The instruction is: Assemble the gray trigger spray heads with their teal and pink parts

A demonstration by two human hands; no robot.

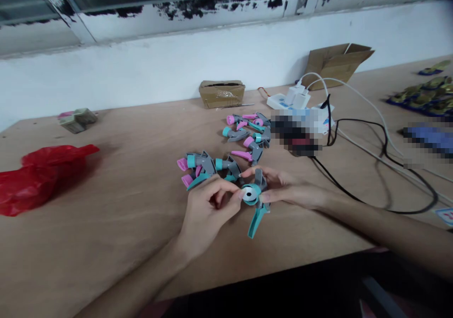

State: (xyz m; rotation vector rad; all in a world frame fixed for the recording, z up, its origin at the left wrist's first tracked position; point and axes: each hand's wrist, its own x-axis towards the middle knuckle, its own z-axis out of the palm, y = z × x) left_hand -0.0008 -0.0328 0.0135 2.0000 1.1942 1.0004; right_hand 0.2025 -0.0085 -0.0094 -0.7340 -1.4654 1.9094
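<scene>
My right hand (286,190) grips a grey and teal spray trigger head (257,200) above the wooden table (123,223), its teal lever pointing down toward me. My left hand (210,209) pinches at the white round opening in the head's teal collar, fingers curled. Just behind my hands lie two or three finished trigger heads (205,167) with pink nozzles. Further back sits a pile of several more trigger heads (249,136).
A red plastic bag (42,174) lies at the left. A small taped box (222,93) and an open cardboard box (336,63) stand by the wall. A power strip (288,102) with white and black cables (375,167) trails across the right side.
</scene>
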